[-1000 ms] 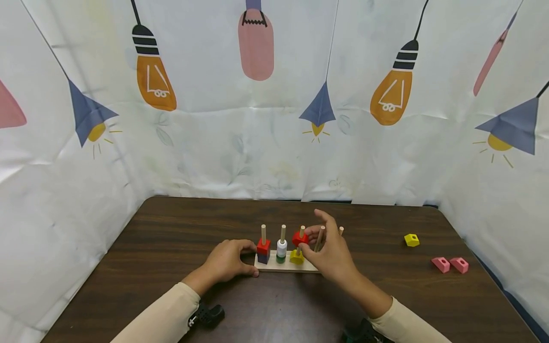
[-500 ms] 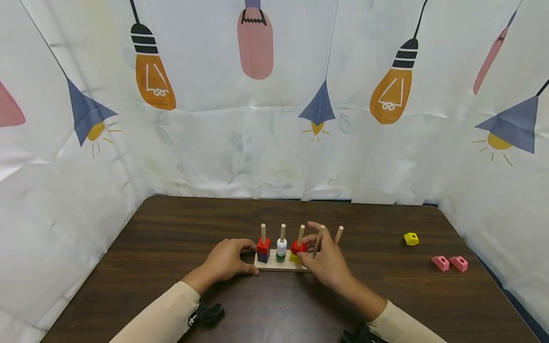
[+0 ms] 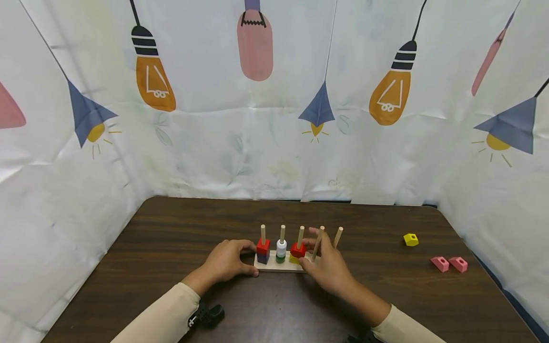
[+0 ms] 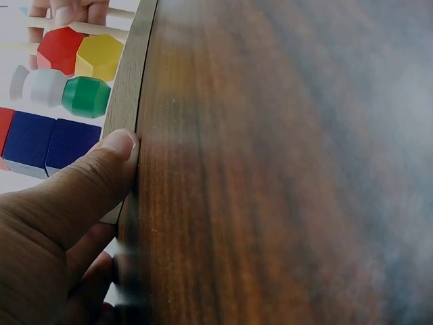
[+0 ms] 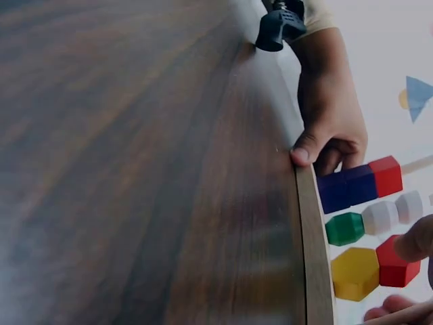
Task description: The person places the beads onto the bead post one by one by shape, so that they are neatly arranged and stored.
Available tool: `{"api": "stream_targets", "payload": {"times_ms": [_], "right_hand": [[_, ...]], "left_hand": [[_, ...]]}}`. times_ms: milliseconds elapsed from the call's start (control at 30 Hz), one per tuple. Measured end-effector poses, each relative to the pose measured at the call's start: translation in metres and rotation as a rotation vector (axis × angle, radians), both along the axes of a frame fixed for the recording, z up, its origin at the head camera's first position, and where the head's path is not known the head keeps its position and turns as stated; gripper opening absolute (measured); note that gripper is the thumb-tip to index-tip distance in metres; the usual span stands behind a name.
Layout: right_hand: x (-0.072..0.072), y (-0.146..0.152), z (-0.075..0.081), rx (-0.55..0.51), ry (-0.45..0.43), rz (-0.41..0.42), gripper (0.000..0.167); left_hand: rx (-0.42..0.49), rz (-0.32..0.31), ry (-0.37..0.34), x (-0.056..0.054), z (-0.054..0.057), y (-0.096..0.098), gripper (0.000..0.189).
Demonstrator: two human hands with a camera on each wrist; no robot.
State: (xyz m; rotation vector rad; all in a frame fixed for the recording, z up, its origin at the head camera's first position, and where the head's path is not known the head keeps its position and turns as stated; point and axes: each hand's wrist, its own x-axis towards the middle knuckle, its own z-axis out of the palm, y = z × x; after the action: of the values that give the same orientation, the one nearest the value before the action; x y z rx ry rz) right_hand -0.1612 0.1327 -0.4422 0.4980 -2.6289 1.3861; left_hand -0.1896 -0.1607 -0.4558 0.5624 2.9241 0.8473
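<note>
A wooden peg board point(image 3: 280, 267) with upright pegs lies on the table. My left hand point(image 3: 227, 259) grips its left end, thumb on the front edge in the left wrist view. My right hand point(image 3: 330, 267) is at the third peg, thumb and fingertips close around a red faceted block point(image 3: 298, 249). That block sits on a yellow faceted block point(image 5: 355, 274). The second peg bears white beads point(image 3: 281, 247) over a green bead point(image 4: 86, 97). On the leftmost peg, a red block point(image 3: 263, 246) tops dark blue blocks point(image 4: 51, 142). The two right pegs show bare tops.
On the dark wooden table point(image 3: 193, 219), a yellow block point(image 3: 411, 239) and two pink blocks point(image 3: 440, 263) lie to the right. A white curtain point(image 3: 257, 152) printed with lamps hangs behind and along the sides. Dark wrist devices point(image 3: 208, 314) sit below the hands.
The red faceted block has slid down its peg onto the yellow one, with my right hand lowering alongside it. My left hand has stayed on the board's end.
</note>
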Motion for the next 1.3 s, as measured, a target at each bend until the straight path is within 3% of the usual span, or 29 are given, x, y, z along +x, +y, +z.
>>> {"api": "stream_targets", "payload": {"times_ms": [433, 767, 1000, 1300], "right_hand": [[0.015, 0.031, 0.005, 0.208, -0.081, 0.138, 0.062], [0.007, 0.085, 0.008, 0.349, 0.027, 0.26, 0.026], [-0.003, 0.132, 0.009, 0.39, 0.074, 0.154, 0.013], [-0.02, 0.181, 0.011, 0.434, 0.159, -0.036, 0.029]], "left_hand": [[0.005, -0.005, -0.001, -0.001, 0.0, 0.0, 0.053], [-0.001, -0.003, 0.0, -0.001, 0.0, 0.0, 0.055], [-0.004, -0.003, -0.007, -0.001, -0.001, -0.001, 0.054], [-0.005, -0.01, -0.007, -0.001, 0.0, 0.0, 0.055]]}}
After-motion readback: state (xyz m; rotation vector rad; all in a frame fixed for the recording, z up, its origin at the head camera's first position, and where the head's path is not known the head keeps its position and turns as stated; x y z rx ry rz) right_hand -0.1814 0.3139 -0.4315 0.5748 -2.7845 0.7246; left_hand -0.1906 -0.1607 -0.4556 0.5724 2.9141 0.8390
